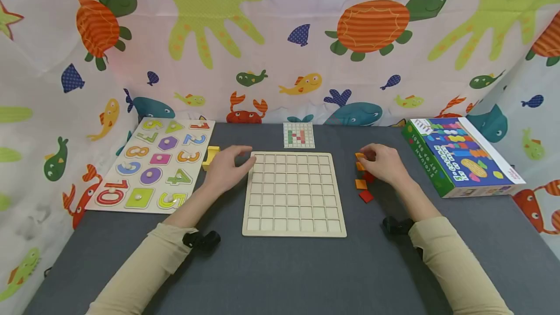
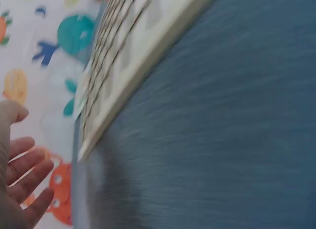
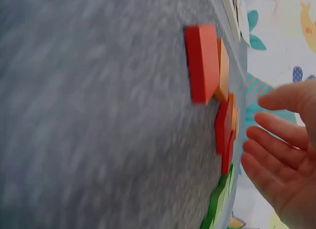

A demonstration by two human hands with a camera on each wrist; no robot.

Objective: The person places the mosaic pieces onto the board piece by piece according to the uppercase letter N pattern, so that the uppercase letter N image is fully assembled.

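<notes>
My left hand (image 1: 229, 166) and right hand (image 1: 383, 162), fingers relaxed.
Left by the gridded tray's (image 1: 294, 233) far-left corner, right beside coloured tiles (image 1: 360, 184); a puzzle board (image 1: 136, 183) holds knobbed shapes (image 1: 139, 198).

In the head view, the yellow piece (image 1: 211, 158) at nine o'clock was partly hidden by the left hand (image 1: 229, 166), and the orange tiles (image 1: 359, 166) at three o'clock were partly covered by the right hand (image 1: 382, 162). Both sleeves (image 1: 455, 261) were cut off at eight and four o'clock. The finer print on the box (image 1: 463, 154) was too small to be read. In the left wrist view, the grid board (image 2: 143, 66) was cropped at twelve o'clock and the tabletop (image 2: 222, 125) was blurred.
</notes>
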